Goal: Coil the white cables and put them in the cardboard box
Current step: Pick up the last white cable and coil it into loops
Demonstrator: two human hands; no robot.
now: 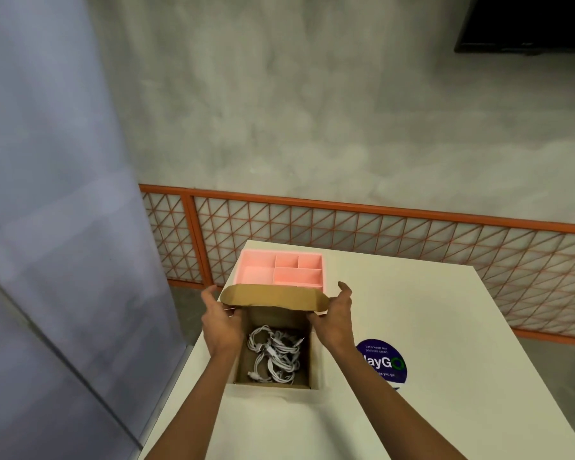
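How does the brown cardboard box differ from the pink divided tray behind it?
The brown cardboard box holds bundled white cables; the pink plastic divided tray looks empty in its visible compartments. The box is one cavity with a lid flap, pinched by the left hand and right hand; the tray is partitioned, lidless and unheld. Both sit open-topped on the white table.

Box point(274, 316) mouth open; flap point(273, 296), pink tray point(248, 260) behind
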